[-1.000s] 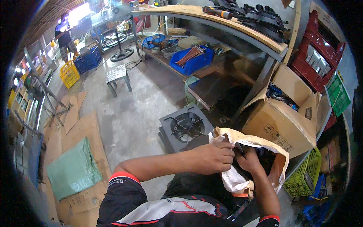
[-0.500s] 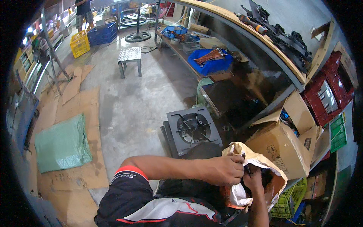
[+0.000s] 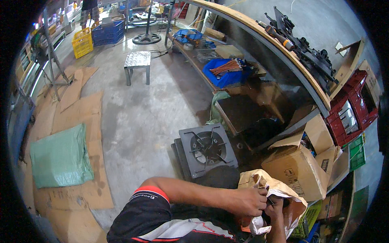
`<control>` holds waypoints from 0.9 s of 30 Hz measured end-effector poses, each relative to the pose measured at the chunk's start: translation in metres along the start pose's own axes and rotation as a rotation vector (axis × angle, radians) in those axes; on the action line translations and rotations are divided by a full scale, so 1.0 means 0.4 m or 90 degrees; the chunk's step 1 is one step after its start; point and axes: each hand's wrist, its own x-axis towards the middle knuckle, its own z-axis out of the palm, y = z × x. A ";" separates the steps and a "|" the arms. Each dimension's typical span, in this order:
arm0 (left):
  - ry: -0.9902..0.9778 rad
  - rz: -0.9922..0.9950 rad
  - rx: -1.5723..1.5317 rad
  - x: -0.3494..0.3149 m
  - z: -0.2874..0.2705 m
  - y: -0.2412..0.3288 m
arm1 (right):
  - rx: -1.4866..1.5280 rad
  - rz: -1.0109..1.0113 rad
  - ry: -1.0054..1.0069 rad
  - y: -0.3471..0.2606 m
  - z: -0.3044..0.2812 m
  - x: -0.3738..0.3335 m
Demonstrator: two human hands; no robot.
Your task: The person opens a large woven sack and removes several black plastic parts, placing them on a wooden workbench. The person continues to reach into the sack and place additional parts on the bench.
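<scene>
- My left hand (image 3: pixel 247 201) has its fingers curled shut over the crumpled rim of the tan paper sack (image 3: pixel 279 190), pinching the edge of its mouth back.
- My right hand (image 3: pixel 275 204) is partly hidden behind the left; its fingers look bent around something small and dark at the sack's mouth, though I cannot tell exactly what that piece is.
- The sack sits at my lap, low and right in the head view, its mouth turned up and its whitish lining showing below my hands.
- I judge the step in hand to be opening the sack and working something in or out of it; the mouth looks held open but not yet wide.
- The next move, as I read it, calls for keeping the left grip firm on the rim so the paper does not fold back over the right fingers.
- Just ahead of my knees lies a square grey metal grate frame (image 3: pixel 208 149) on the concrete floor (image 3: pixel 142 117).
- To the right stands an open cardboard box (image 3: pixel 300 170), near the sack, under a long workbench (image 3: pixel 259 36).
</scene>
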 end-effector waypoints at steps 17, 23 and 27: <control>-0.091 -0.033 -0.074 0.000 0.010 -0.082 | 0.550 0.238 0.299 -0.108 0.038 0.230; -0.106 -0.026 -0.092 0.031 0.022 -0.093 | 0.432 0.227 0.281 -0.060 0.033 0.246; -0.095 -0.022 -0.071 0.056 0.054 -0.097 | 0.401 0.304 0.160 -0.098 -0.022 0.283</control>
